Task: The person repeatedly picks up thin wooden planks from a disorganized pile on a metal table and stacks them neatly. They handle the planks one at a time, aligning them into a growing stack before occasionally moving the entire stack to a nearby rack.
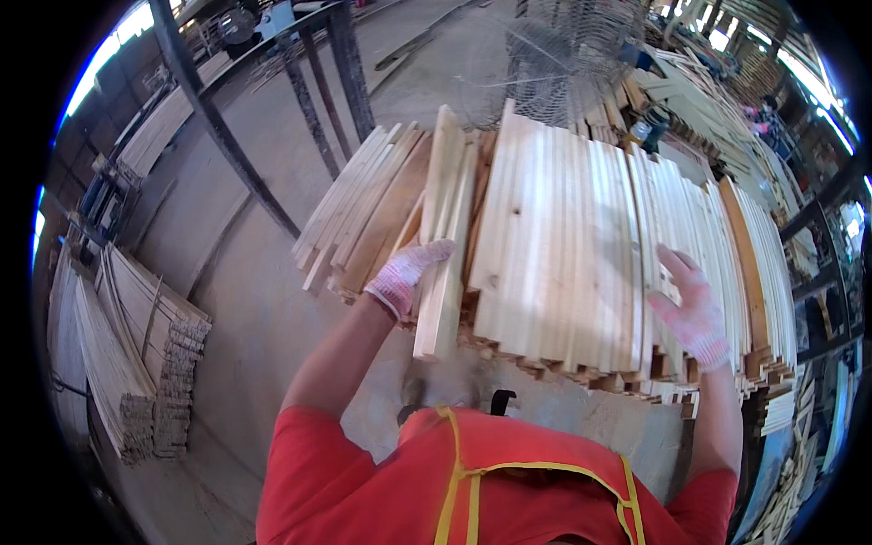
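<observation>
My left hand (409, 274), in a pale pink and white knit glove, grips a light wooden strip (438, 309) from its left side, with a finger or thumb lying across the top. That strip's near end juts out toward me past the other strips. Over the right part of the wide stack of pale wooden strips (568, 236), my right hand (692, 313), gloved alike, has its fingers apart and holds nothing. Whether it touches the wood below I cannot tell. Browner strips (400, 204) lie just left of the held one.
A dark metal frame (227, 150) stands beyond the stack at the left. Bundled strips (150, 363) rest on the floor at far left. Behind the stack are wire mesh (545, 68) and more timber (699, 118). Dark metal bars (840, 272) line the right side.
</observation>
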`<state>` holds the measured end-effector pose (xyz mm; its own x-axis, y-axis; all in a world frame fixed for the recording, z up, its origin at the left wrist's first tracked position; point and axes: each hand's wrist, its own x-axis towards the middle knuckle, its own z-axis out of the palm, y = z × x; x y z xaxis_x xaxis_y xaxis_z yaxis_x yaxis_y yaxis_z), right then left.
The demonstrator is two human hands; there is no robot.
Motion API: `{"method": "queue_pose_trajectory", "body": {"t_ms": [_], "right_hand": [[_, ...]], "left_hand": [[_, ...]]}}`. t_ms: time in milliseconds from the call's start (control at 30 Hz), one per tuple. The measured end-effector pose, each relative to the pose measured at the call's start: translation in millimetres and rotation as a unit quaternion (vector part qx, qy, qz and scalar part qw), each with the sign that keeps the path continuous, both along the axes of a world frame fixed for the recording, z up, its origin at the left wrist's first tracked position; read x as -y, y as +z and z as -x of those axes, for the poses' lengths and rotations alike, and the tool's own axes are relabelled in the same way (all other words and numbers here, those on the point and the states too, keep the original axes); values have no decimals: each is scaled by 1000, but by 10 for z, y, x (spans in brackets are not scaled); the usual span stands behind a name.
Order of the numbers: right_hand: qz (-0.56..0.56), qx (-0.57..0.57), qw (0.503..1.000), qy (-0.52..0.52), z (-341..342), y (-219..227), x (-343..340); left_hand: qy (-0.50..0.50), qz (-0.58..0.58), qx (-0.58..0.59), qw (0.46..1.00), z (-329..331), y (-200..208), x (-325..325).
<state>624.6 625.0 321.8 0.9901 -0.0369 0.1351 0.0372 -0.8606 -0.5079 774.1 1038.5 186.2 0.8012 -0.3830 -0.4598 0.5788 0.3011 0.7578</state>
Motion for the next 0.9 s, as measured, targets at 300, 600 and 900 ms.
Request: {"method": "queue_pose_trajectory", "body": {"t_ms": [300, 600, 900], "right_hand": [[-63, -73, 994, -59, 233, 112, -734], [182, -109, 904, 371, -1997, -249, -3273], [416, -95, 797, 427, -3379, -1998, -4194]], "left_hand": [[-19, 18, 68, 997, -851, -287, -1667], [-72, -180, 140, 971, -2103, -1147, -2283], [-86, -59, 61, 993, -1929, -1024, -2591]]}}
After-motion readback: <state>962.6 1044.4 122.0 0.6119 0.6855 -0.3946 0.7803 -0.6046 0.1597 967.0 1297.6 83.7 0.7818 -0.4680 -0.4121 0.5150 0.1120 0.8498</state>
